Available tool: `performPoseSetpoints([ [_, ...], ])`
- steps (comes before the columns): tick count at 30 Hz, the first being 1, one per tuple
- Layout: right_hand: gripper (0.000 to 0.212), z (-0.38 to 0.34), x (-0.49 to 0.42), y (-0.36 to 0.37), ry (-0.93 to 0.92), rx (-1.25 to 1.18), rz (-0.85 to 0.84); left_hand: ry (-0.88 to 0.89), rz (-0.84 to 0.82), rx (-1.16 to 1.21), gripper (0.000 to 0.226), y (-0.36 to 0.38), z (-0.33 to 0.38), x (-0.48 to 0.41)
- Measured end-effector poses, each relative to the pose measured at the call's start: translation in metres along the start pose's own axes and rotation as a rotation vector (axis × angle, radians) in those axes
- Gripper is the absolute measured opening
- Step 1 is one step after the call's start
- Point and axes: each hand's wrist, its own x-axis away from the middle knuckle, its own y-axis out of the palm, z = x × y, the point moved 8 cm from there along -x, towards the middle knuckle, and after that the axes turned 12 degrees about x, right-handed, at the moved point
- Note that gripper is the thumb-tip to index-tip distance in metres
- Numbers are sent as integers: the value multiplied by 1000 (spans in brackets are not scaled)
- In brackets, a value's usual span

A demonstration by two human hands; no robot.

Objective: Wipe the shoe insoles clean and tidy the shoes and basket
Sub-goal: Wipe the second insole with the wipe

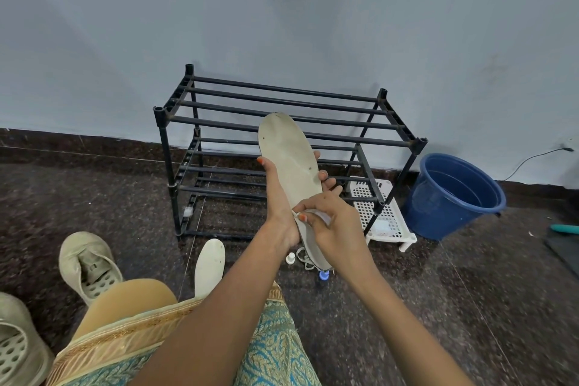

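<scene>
head view: the left hand (279, 197) grips a long, pale beige shoe insole (291, 153) about mid-length, thumb on the near edge and fingers curled round the far edge. the right hand (335, 229) pinches a small white wiping cloth (317, 215) against the heel end of the same insole. the insole is held in the air, toe end up, in front of the black tubular shoe rack (282, 94).

handling, as judged: the insole looks thin, light and flexible. held by the toe alone it would likely bend, so a mid-length hold with support behind the wiped area appears sound. the surface shows dark specks and a crease. it does not look fragile or slippery.

outward: a second pale insole (209, 263) lies on the dark speckled floor (94, 197) near the knee. a beige canvas shoe (89, 263) sits left of it, and a second beige shoe (15, 345) lies at the lower left corner. a white perforated plastic basket (379, 213) stands at the rack's right end, partly behind its front leg, near a blue plastic bucket (451, 194).

markings: no brand or writing is legible on insole, shoes, basket or bucket. a pale patch on the basket may be a label but is unreadable.
</scene>
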Motion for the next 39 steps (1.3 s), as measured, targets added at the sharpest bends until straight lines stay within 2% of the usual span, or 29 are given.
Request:
performPoseSetpoints([
  [9,16,-11,-12,-3,-61,91,76,31,50,-132,93,-11,0,-3],
  [19,15,-3,2,0,-23,36,8,6,16,-35,88,-2,0,0],
  [30,16,-7,-16,-7,-57,99,87,37,87,-248,92,-14,3,-1],
  [39,17,-3,-1,-2,-45,44,29,38,64,-125,90,-7,4,0],
])
